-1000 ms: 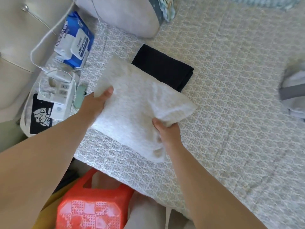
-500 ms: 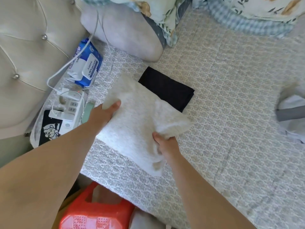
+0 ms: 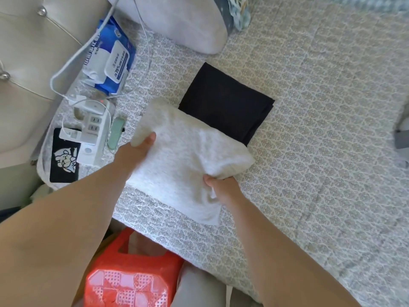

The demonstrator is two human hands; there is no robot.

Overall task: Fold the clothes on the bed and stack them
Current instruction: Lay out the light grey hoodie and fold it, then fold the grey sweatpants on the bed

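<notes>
Left hand point(image 3: 135, 151) and right hand point(image 3: 221, 187) pinching folded white garment point(image 3: 183, 156) near bed point(image 3: 309, 173) edge, overlapping black garment point(image 3: 223, 100); loose corner likely unfolding, misaligning stack.

There is one view only, so nothing is being shared with a second one. The camera is sitting on the person's head and is looking forward and steeply down over both forearms, which are reaching away from the bottom edge. It is standing close: the left hand point(image 3: 135, 151) and the right hand point(image 3: 223, 187) are filling the middle of the picture. Beyond the fingertips the patterned bed cover point(image 3: 321, 151) is stretching up to the far edge, with a pillow point(image 3: 177, 23) at the top. Out past the left hand's fingers a padded headboard point(image 3: 28, 52) is curving with the wide lens. Nearer than the wrists, a red stool point(image 3: 128, 282) is showing below.
</notes>
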